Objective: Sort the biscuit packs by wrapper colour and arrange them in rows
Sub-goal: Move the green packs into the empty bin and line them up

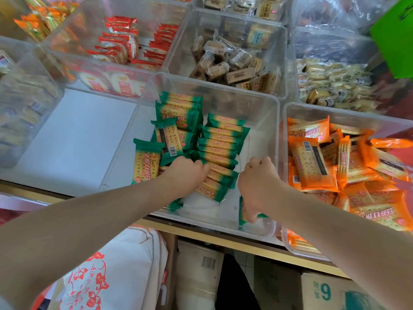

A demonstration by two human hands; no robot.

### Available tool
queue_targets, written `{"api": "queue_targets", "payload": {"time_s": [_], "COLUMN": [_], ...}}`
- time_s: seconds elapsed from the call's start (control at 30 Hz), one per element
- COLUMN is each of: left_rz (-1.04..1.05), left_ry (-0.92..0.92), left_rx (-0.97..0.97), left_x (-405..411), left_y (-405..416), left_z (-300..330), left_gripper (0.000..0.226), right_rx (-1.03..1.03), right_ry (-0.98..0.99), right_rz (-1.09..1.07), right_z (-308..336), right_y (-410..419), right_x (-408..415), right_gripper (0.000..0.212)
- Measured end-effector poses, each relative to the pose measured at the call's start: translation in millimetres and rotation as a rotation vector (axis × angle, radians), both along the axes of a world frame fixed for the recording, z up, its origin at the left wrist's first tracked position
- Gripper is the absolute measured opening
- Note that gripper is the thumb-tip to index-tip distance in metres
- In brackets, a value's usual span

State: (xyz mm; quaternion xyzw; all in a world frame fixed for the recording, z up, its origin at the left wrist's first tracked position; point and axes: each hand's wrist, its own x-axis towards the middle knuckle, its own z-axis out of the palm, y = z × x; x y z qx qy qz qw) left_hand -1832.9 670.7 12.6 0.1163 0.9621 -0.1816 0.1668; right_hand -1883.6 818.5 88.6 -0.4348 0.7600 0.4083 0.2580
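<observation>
- Inside the clear middle bin (263, 104), the left hand (185, 173) curls over the green packs (220, 151), mid-row.
- Near right, the right hand (257, 186) pinches one green pack (242, 217); I judge it should join the row next.

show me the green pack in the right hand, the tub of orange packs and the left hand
green pack (241, 217), head view, its visible edge under the right hand
tub of orange packs (335, 109), head view, the far clear rim
left hand (186, 170), head view, the back of the hand
</observation>
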Motion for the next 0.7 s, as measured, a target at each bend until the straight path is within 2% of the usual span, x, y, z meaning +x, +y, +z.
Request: {"api": "queue_targets", "payload": {"time_s": [0.17, 0.27, 0.37, 0.5, 0.6, 0.7], "left_rz": [-0.015, -0.08, -0.104, -0.127, -0.112, -0.004], "left_ry": [-0.017, -0.036, -0.031, -0.017, -0.043, -0.059], "left_rx": [0.084, 0.099, 0.087, 0.089, 0.15, 0.296], "left_x": [-3.6, -2.2, -0.6, -1.0, -0.4, 0.4], "left_y": [-6.3, -12.1, -14.1, -10.7, -10.6, -16.0], "left_z": [2.3, 3.8, 1.4, 3.1, 6.5, 11.9], "left_gripper": [0.032, 0.033, 0.029, 0.025, 0.023, 0.023], "right_rx": [-0.218, -0.264, -0.359, -0.522, -0.629, -0.78], "right_ry": [-0.072, -0.14, -0.163, -0.22, -0.304, -0.427], "right_rz": [0.041, 0.012, -0.034, -0.286, -0.41, -0.466], "right_z": [11.7, 6.0, -0.1, -1.2, 0.6, 3.1], "right_y": [14.6, 18.4, 17.9, 17.2, 17.4, 13.8], "right_x": [-2.8, -5.9, -3.6, -4.9, -6.0, -2.1], "right_gripper": [0.087, 0.096, 0.086, 0.06, 0.047, 0.046]}}
